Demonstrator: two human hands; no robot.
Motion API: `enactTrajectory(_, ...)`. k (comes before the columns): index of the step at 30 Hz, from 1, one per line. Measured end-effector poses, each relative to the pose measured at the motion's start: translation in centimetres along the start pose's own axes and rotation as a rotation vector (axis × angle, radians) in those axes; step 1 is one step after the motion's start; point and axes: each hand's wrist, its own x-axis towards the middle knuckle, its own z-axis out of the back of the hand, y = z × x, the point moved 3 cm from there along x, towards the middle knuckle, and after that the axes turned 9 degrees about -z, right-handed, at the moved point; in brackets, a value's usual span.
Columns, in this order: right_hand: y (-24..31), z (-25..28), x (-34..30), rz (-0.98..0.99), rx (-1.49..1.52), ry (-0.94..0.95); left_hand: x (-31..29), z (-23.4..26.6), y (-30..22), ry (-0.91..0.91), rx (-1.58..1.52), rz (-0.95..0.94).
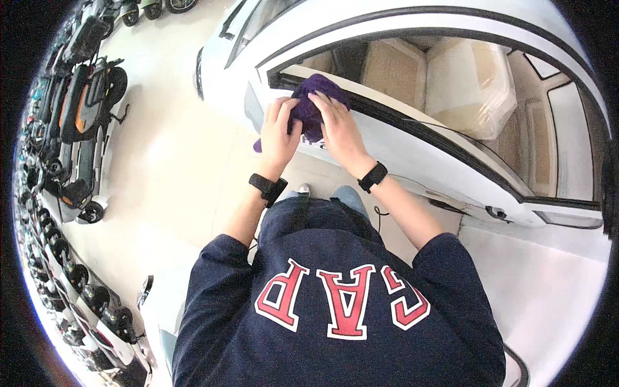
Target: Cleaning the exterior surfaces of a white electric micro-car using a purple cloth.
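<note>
One purple cloth grasped by two hands, left hand and right hand, held at one white car, two black wristbands worn.

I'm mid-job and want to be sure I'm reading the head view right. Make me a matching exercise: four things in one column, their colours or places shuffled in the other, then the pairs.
Things
1. Cloth
2. Car
3. Wristbands
4. Scooter-like vehicles

Colours and places
A. Lined up along the left of the picture
B. Black, one on each wrist
C. Purple, touched by both the left hand and the right hand
D. White bodywork with dark window trim, upper right

Pairs: 1-C, 2-D, 3-B, 4-A
</note>
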Motion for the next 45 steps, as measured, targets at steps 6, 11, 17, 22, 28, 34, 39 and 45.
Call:
enactTrajectory(6, -2.4, 4.4, -0.5, -0.129, -0.168, -0.186, 4.3, -5.0, -1.4, 0.101, 0.113, -0.307)
enactTrajectory(11, -6.9, 6.1, -4.7, -0.209, -0.28, -0.153, 3.7, -10.1, -3.5, 0.261, 0.075, -0.403)
enactTrajectory(17, -8.2, 9.1, -7.7, -0.327, -0.496, -0.124, 3.7, -13.5, -6.7, 0.346, 0.057, -0.463)
enactTrajectory(22, -8.7, 10.9, -8.0, -0.259, -0.517, -0.118, 4.2, -13.2, -6.9, 0.376, 0.019, -0.481)
enactTrajectory(28, -9.3, 12.3, -7.7, -0.174, -0.546, -0.186, 4.5, -13.2, -7.3, 0.419, 0.113, -0.556)
enactTrajectory(34, -11.2, 16.1, -9.9, -0.162, -0.57, -0.254, 4.1, -16.8, -10.9, 0.429, 0.032, -0.562)
enactTrajectory(39, -13.2, 20.9, -12.7, -0.166, -0.527, -0.3, 4.8, -20.0, -15.0, 0.369, -0.084, -0.564)
enactTrajectory(45, -17.1, 27.4, -17.6, -0.21, -0.524, -0.415, 6.8, -24.6, -22.3, 0.352, 0.0, -0.754)
